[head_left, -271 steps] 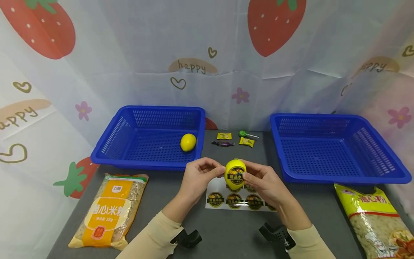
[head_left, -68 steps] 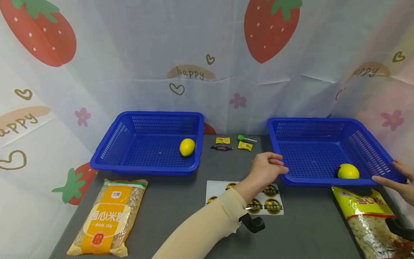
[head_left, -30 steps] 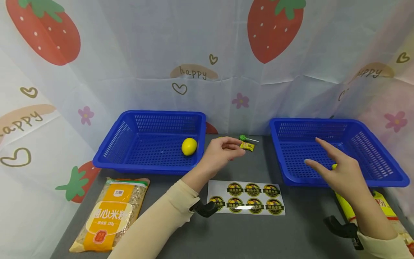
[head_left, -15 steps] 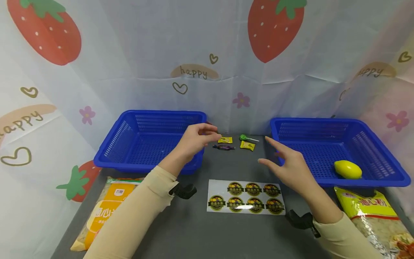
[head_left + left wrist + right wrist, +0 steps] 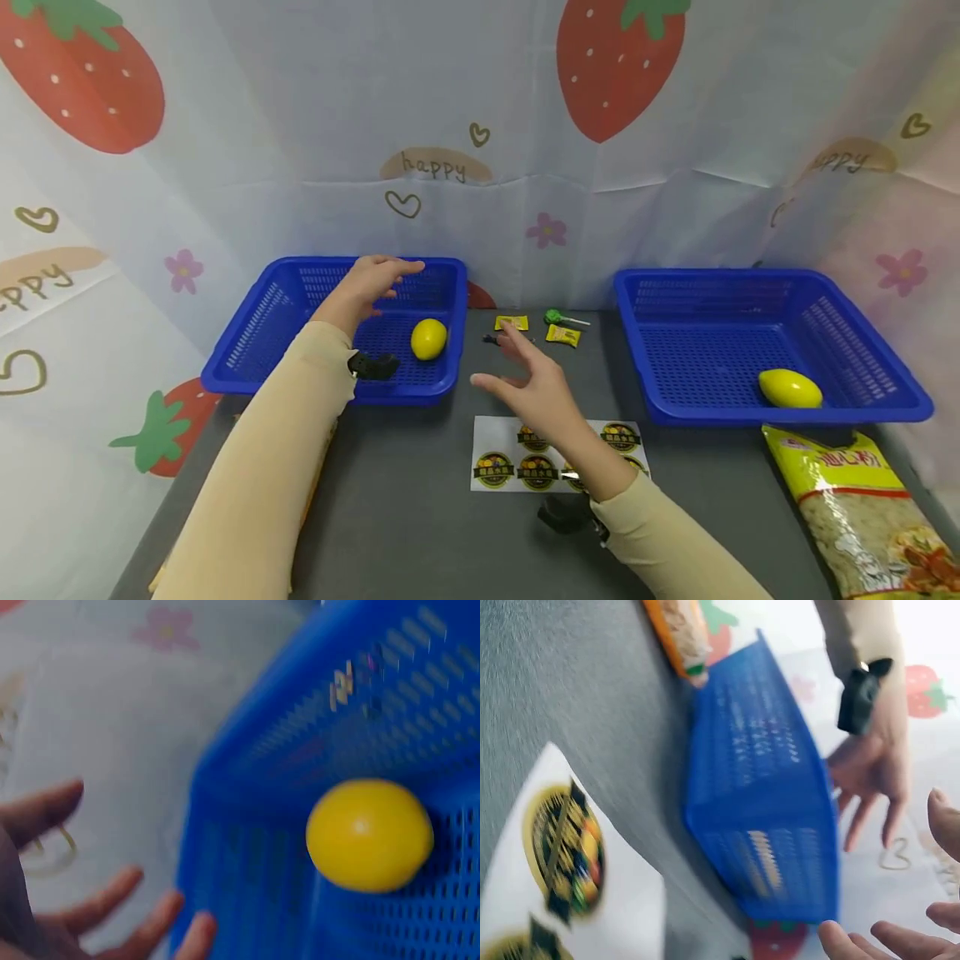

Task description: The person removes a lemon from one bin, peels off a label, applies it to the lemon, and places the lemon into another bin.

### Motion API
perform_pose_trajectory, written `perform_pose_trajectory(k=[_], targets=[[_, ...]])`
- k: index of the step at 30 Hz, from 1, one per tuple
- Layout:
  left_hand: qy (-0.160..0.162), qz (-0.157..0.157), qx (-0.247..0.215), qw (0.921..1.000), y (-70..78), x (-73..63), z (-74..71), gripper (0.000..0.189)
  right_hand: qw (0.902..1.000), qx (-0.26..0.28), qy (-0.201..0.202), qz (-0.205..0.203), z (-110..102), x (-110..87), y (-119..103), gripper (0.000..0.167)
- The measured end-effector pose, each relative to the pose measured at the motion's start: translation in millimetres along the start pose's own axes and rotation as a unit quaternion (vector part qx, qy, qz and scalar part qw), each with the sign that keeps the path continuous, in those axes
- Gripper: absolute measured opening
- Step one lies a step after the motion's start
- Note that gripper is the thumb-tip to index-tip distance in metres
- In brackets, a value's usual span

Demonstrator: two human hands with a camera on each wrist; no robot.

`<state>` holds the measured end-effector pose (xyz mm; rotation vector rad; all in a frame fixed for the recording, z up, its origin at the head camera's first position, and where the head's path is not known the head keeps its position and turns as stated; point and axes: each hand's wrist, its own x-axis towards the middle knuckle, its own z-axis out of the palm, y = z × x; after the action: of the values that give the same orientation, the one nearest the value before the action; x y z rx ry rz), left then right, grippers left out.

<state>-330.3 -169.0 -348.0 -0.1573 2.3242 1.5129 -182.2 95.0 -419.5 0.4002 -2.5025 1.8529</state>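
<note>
My left hand (image 5: 367, 285) is over the left blue basket (image 5: 217, 377), fingers extended and nothing in its grasp. Inside that basket, at its right end, lies a lemon (image 5: 428, 340); the left wrist view shows the same lemon (image 5: 369, 835) apart from the spread fingers. My right hand (image 5: 546, 396) hovers over the middle of the table, thumb and fingers wide apart with nothing between them. Below it, partly covered by the forearm, is a white sheet of round fruit stickers (image 5: 486, 427). A second lemon (image 5: 790, 389) rests in the right blue basket (image 5: 918, 408).
Between the baskets lie yellow-wrapped candies (image 5: 562, 335), a green lollipop (image 5: 553, 317) and a dark-wrapped candy, partly hidden by my right hand. A yellow food bag (image 5: 862, 500) is at the front right. My left sleeve covers most of an orange bag.
Earlier, both hands held a stickered lemon over the sheet; later a lemon lay in the right basket with my right hand at its rim. Since then, both empty hands have moved left.
</note>
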Motion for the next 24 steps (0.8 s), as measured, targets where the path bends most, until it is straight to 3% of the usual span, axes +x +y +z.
perform_pose_trajectory(k=[5, 9, 13, 18, 24], targets=[[-0.106, 0.026, 0.03, 0.9936, -18.5, 17.6, -8.9, 0.071, 0.9997, 0.001, -0.012, 0.019, 23, 7.8, 8, 0.083], [-0.159, 0.033, 0.05, 0.9854, -31.8, 25.0, -8.1, 0.072, 0.9995, -0.016, -0.018, 0.021, 34, 11.4, 14, 0.084], [-0.18, 0.025, 0.069, 0.9809, -45.4, 33.1, -5.0, 0.078, 0.9993, -0.018, -0.029, 0.017, 43, 14.2, 15, 0.085], [-0.193, 0.001, 0.047, 0.98, -60.3, 42.0, -3.5, 0.08, 0.999, -0.001, -0.041, 0.018, 52, 17.1, 17, 0.085], [-0.207, -0.009, 0.058, 0.9765, -67.4, 48.1, 1.1, 0.084, 0.9988, -0.004, -0.042, 0.026, 54, 17.8, 19, 0.083]])
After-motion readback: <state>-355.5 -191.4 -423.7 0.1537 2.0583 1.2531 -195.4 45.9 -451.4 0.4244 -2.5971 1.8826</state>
